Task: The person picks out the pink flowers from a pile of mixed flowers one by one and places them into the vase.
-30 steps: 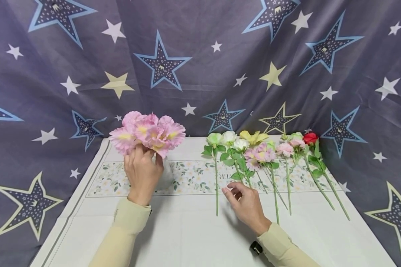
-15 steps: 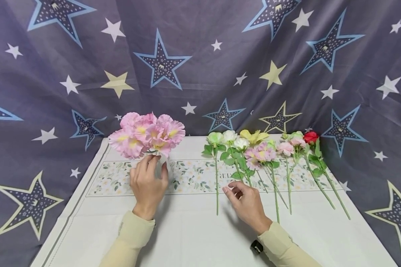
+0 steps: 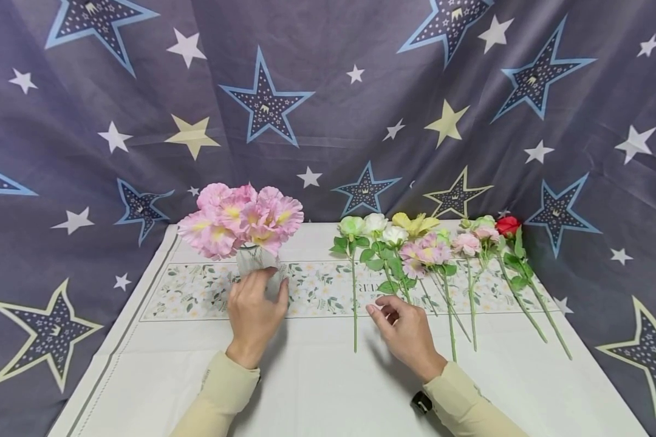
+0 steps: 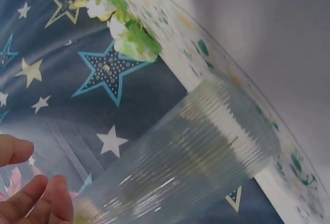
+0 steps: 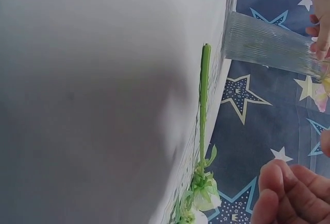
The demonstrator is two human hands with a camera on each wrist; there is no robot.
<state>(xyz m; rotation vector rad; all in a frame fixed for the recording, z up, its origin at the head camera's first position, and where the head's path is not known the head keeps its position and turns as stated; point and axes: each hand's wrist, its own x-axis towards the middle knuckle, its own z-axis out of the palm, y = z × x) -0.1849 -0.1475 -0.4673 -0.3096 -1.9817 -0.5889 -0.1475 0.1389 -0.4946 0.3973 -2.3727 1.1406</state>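
Note:
A clear ribbed vase (image 4: 191, 152) stands upright on the left of the table, with pink artificial flowers (image 3: 240, 218) in its mouth. My left hand (image 3: 256, 315) is just in front of the vase, fingers relaxed and holding nothing; in the left wrist view its fingertips (image 4: 59, 198) look apart from the glass. In the head view that hand hides the lower vase. My right hand (image 3: 407, 334) hovers over the table, loosely curled around nothing. Nearest to it is the stem of a green rose (image 3: 352, 227), lying to its left.
Several artificial flowers lie in a row on the right: white roses (image 3: 375, 224), a yellow flower (image 3: 415, 225), pink-and-yellow blooms (image 3: 426, 250), pale pink ones (image 3: 466, 244) and a red rose (image 3: 508, 227). A floral runner (image 3: 311, 291) crosses the white tablecloth (image 3: 306, 376). A starred curtain (image 3: 328, 121) hangs behind.
My left hand has let go of the pink flowers and come down and toward me, uncovering the vase's upper part. The flowers stay in the vase. My right hand has barely moved.

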